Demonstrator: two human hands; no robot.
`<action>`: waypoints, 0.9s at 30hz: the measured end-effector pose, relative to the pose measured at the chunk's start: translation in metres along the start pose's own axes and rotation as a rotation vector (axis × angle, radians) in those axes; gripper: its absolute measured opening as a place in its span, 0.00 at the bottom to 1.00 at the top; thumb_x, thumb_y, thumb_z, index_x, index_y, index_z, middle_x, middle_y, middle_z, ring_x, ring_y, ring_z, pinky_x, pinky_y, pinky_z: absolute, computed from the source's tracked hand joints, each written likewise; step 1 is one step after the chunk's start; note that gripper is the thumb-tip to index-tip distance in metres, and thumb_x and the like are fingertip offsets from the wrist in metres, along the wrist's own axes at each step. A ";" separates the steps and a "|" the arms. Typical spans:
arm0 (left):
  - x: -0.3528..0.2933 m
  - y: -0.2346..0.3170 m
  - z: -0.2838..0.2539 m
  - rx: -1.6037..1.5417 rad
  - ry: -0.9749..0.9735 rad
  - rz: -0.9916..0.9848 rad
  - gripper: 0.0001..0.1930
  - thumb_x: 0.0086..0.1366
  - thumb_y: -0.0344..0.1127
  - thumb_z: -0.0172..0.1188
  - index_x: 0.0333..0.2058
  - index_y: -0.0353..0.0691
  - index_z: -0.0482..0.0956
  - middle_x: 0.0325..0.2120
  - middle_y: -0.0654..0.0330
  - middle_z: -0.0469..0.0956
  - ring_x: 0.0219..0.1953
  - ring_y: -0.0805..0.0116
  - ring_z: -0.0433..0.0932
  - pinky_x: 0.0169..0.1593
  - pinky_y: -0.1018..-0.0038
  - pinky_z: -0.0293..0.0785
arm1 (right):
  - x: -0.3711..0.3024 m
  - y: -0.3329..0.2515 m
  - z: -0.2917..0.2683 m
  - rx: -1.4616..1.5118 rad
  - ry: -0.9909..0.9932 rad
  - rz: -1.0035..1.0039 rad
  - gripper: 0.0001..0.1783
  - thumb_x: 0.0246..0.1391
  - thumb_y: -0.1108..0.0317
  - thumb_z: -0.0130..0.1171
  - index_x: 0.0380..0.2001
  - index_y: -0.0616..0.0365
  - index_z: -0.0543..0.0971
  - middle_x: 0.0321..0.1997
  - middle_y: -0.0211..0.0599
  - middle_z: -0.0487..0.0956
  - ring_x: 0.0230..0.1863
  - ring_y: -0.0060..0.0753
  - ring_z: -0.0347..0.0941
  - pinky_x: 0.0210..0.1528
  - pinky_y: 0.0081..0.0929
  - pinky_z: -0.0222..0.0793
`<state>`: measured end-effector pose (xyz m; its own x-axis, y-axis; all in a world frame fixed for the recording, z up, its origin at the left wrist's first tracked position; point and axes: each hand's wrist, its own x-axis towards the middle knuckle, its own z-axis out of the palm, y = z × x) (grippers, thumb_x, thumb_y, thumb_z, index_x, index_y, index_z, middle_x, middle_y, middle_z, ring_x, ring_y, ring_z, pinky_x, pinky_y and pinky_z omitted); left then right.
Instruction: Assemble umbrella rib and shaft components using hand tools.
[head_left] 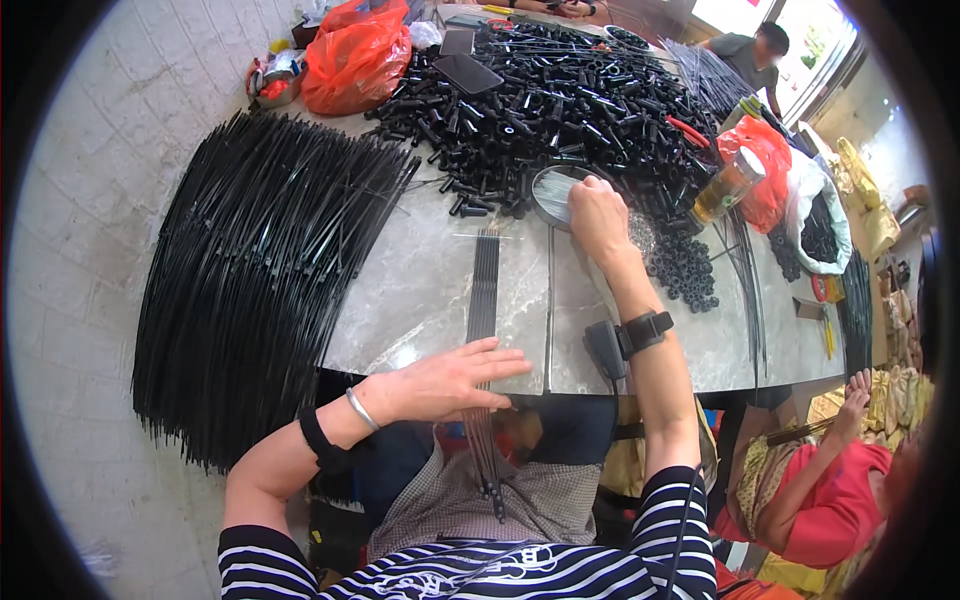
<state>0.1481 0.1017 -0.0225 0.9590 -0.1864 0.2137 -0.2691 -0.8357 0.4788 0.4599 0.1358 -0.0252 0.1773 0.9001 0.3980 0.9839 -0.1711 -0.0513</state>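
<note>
Well to the left of the row of thin dark rods (483, 285), a thick spread of long black strands (265, 270) covers that end of the table (410, 290); beyond it sits a red plastic bag (358, 60). My left arm bends at the elbow and comes in from the near left of the row, a silver bangle (362, 409) at the wrist. My left hand (455, 383) lies palm down across the near part of the row, fingers stretched out and slightly spread, pointing right. The rods run under those fingers: their far ends lie flat on the table, their near ends reach past its edge above my lap. I can't tell how firmly my palm presses on them.

Beyond the row rises a big heap of black tubular pieces (560, 105). Just right of the row's far end stands a round dish (534, 198) with pale, thin pieces (553, 187) inside. My right forearm reaches forward to it, a black strap (645, 334) around it, and my right hand (600, 215) bends over the dish's right side, knuckles up, fingers curled downward. The fingertips are hidden, so I can't tell whether they pinch anything; the pale pieces lie just left of them. Farther right of the row are small black rings (683, 272).
</note>
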 end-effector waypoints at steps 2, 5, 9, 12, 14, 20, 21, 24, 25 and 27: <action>0.000 -0.001 -0.001 0.006 -0.014 -0.006 0.22 0.45 0.30 0.66 0.43 0.48 0.79 0.64 0.53 0.58 0.66 0.57 0.57 0.68 0.57 0.54 | 0.001 -0.001 0.003 -0.073 0.109 0.005 0.03 0.42 0.73 0.57 0.24 0.56 0.79 0.33 0.39 0.77 0.41 0.43 0.74 0.43 0.39 0.71; -0.001 -0.002 0.001 0.023 0.005 0.009 0.23 0.44 0.30 0.67 0.43 0.48 0.79 0.64 0.54 0.58 0.66 0.57 0.57 0.68 0.57 0.54 | -0.001 -0.001 -0.007 0.049 0.118 0.039 0.03 0.45 0.72 0.57 0.26 0.56 0.79 0.33 0.37 0.77 0.42 0.42 0.74 0.44 0.38 0.70; -0.001 0.000 0.000 0.022 -0.001 -0.002 0.23 0.43 0.30 0.67 0.43 0.47 0.79 0.64 0.54 0.58 0.66 0.57 0.57 0.68 0.57 0.54 | -0.004 -0.010 -0.028 0.266 0.193 0.066 0.04 0.49 0.71 0.56 0.29 0.56 0.79 0.33 0.36 0.77 0.42 0.43 0.74 0.42 0.38 0.70; -0.002 -0.001 0.000 0.006 0.012 -0.003 0.22 0.44 0.30 0.66 0.43 0.47 0.78 0.64 0.54 0.59 0.66 0.57 0.57 0.68 0.56 0.54 | -0.010 -0.035 -0.039 0.443 0.065 -0.087 0.05 0.51 0.72 0.54 0.31 0.56 0.78 0.34 0.38 0.77 0.43 0.45 0.73 0.42 0.39 0.71; -0.003 -0.002 0.001 0.000 0.026 0.004 0.21 0.45 0.30 0.66 0.42 0.46 0.78 0.64 0.53 0.59 0.66 0.56 0.58 0.68 0.56 0.54 | -0.020 -0.051 -0.034 0.382 -0.009 -0.138 0.05 0.50 0.73 0.53 0.31 0.57 0.78 0.34 0.39 0.77 0.43 0.45 0.73 0.42 0.39 0.71; -0.001 -0.001 0.002 -0.015 0.045 0.015 0.21 0.44 0.29 0.66 0.42 0.45 0.78 0.63 0.52 0.59 0.66 0.55 0.58 0.67 0.56 0.55 | -0.027 -0.063 -0.016 0.157 -0.108 -0.236 0.04 0.46 0.75 0.53 0.27 0.59 0.76 0.34 0.41 0.75 0.41 0.45 0.73 0.40 0.39 0.72; -0.002 -0.002 0.002 -0.018 0.045 0.012 0.21 0.44 0.29 0.66 0.42 0.45 0.78 0.63 0.52 0.59 0.66 0.55 0.58 0.67 0.56 0.55 | -0.027 -0.064 -0.015 0.153 -0.095 -0.216 0.04 0.46 0.75 0.53 0.27 0.59 0.76 0.34 0.41 0.75 0.41 0.45 0.73 0.40 0.39 0.72; -0.002 -0.002 0.001 -0.002 0.023 0.009 0.23 0.42 0.28 0.66 0.42 0.45 0.78 0.63 0.52 0.59 0.66 0.55 0.58 0.68 0.56 0.55 | -0.025 -0.065 -0.015 0.172 -0.102 -0.183 0.04 0.48 0.74 0.52 0.27 0.58 0.77 0.33 0.41 0.75 0.41 0.46 0.72 0.41 0.39 0.70; -0.002 -0.002 0.001 -0.003 0.029 0.009 0.23 0.41 0.28 0.67 0.41 0.45 0.78 0.63 0.52 0.59 0.66 0.56 0.58 0.68 0.57 0.55 | -0.025 -0.066 -0.015 0.193 -0.119 -0.170 0.06 0.49 0.73 0.52 0.28 0.58 0.78 0.33 0.41 0.75 0.42 0.47 0.72 0.41 0.39 0.69; -0.003 -0.002 0.001 -0.004 0.036 0.008 0.24 0.40 0.27 0.67 0.41 0.45 0.78 0.63 0.52 0.59 0.66 0.56 0.58 0.68 0.57 0.55 | -0.025 -0.065 -0.014 0.201 -0.118 -0.162 0.06 0.50 0.73 0.52 0.28 0.57 0.78 0.33 0.41 0.75 0.42 0.47 0.72 0.41 0.39 0.69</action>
<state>0.1463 0.1027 -0.0250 0.9530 -0.1745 0.2475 -0.2771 -0.8324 0.4800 0.3910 0.1189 -0.0193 0.0068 0.9516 0.3074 0.9821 0.0515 -0.1811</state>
